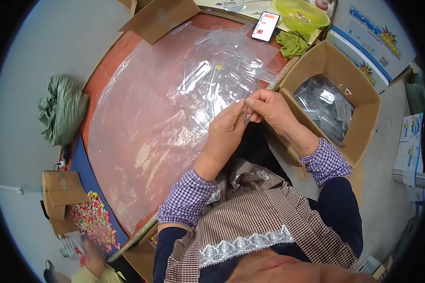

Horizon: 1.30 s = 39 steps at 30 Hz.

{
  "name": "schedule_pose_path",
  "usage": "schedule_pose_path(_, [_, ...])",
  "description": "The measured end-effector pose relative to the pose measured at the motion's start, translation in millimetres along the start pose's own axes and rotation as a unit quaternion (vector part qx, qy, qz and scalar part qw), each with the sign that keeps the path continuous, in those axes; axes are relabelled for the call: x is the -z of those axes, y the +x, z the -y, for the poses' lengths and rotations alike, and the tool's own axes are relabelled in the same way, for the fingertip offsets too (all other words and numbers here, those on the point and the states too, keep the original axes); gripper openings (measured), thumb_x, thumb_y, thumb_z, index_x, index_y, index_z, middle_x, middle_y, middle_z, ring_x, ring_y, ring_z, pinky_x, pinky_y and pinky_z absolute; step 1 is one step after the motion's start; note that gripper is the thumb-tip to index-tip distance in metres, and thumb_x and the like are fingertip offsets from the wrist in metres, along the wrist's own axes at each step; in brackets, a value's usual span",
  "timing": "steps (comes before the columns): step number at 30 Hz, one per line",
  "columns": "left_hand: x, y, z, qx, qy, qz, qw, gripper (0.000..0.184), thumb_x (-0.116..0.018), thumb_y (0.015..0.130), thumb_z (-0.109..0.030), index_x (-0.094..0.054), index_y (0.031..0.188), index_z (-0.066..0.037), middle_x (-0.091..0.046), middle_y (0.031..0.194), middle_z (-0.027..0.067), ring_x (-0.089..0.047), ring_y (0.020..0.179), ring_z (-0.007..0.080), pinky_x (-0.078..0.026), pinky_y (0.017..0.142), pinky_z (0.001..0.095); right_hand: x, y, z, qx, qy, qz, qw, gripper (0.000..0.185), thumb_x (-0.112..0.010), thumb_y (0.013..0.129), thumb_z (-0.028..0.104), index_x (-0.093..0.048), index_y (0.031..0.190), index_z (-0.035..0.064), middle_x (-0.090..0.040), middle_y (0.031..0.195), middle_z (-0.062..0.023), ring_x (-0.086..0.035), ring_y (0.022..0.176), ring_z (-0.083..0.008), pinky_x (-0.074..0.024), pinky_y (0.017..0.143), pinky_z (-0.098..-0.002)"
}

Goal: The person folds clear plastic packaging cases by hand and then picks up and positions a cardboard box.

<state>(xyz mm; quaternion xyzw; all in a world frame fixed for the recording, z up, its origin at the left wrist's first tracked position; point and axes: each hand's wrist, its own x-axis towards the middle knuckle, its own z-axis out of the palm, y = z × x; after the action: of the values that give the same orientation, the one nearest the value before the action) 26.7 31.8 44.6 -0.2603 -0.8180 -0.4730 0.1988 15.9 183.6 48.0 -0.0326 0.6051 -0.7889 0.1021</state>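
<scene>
My left hand (227, 125) and my right hand (271, 110) meet fingertip to fingertip above the near right edge of the table. The fingers of both are pinched closed around a small thing, which is too hidden to name. Just beyond them, a loose pile of clear plastic pieces (212, 87) lies on a clear plastic sheet (127, 137). A small yellow piece (219, 67) shows among them. To the right of my right hand stands an open cardboard box (363, 115) with clear plastic pieces (323, 106) inside.
A phone (266, 26), a green cloth (292, 45) and a yellow-green bowl (300, 13) sit at the back right. Another cardboard box (160, 19) is at the back. At lower left, a co-worker's hand (94, 258) is near many small colourful pieces (94, 219). A green sack (61, 111) stands left.
</scene>
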Motion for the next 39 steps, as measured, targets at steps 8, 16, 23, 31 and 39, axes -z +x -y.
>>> schedule_pose_path(8, [1, -13, 11, 0.133, -0.176, 0.025, 0.975, 0.035, -0.058, 0.078, -0.003, -0.053, 0.112, -0.001, -0.06, 0.098, 0.0094, -0.059, 0.081, 0.0135, -0.049, 0.063, 0.023, -6, 1, -9, 0.002, 0.029, 0.013, 0.999, 0.019, -0.055, 0.084, 0.022, -0.056, 0.079, 0.0033, -0.057, 0.067, -0.0004, -0.052, 0.054, -0.0059, -0.0418, 0.048, -0.0179])
schedule_pose_path(16, [5, 16, 14, 0.37, -0.349, 0.038, 0.86, 0.025, -0.057, 0.078, -0.004, -0.055, 0.1, 0.009, -0.061, 0.087, 0.0103, -0.059, 0.072, 0.0114, -0.047, 0.064, 0.0217, 0, 19, 6, 0.049, -0.282, 0.0, 0.958, 0.012, -0.048, 0.077, 0.01, -0.053, 0.073, 0.0001, -0.057, 0.061, -0.0084, -0.057, 0.057, -0.0168, -0.0436, 0.049, -0.0267])
schedule_pose_path(23, [17, 77, 78, 0.329, -0.157, -0.025, 0.931, 0.016, -0.052, 0.08, -0.007, -0.055, 0.092, 0.003, -0.06, 0.074, 0.0064, -0.05, 0.049, 0.0074, -0.039, 0.044, 0.0179, 70, 70, 60, 0.339, -0.629, -0.18, 0.676, 0.011, -0.054, 0.074, 0.014, -0.052, 0.072, 0.0039, -0.054, 0.068, -0.0117, -0.055, 0.068, -0.0294, -0.0452, 0.059, -0.0343])
schedule_pose_path(31, [17, 113, 104, 0.241, 0.138, 0.042, 0.96, 0.034, -0.052, 0.081, -0.013, -0.046, 0.108, 0.008, -0.051, 0.11, 0.0163, -0.048, 0.099, 0.0247, -0.039, 0.083, 0.0303, 146, 83, 50, 0.194, -0.664, -0.208, 0.692, 0.015, -0.052, 0.075, 0.018, -0.056, 0.079, 0.0039, -0.059, 0.079, -0.0141, -0.057, 0.073, -0.0333, -0.0451, 0.062, -0.0424])
schedule_pose_path(39, [46, 29, 103, 0.249, -0.032, 0.022, 0.968, 0.043, -0.05, 0.083, -0.007, -0.037, 0.122, 0.004, -0.043, 0.123, 0.0167, -0.043, 0.112, 0.0216, -0.036, 0.091, 0.0301, 244, -19, 3, -0.242, -0.746, 0.036, 0.62, 0.027, -0.064, 0.068, 0.021, -0.06, 0.088, 0.004, -0.061, 0.089, -0.0139, -0.057, 0.083, -0.0321, -0.0451, 0.07, -0.0396])
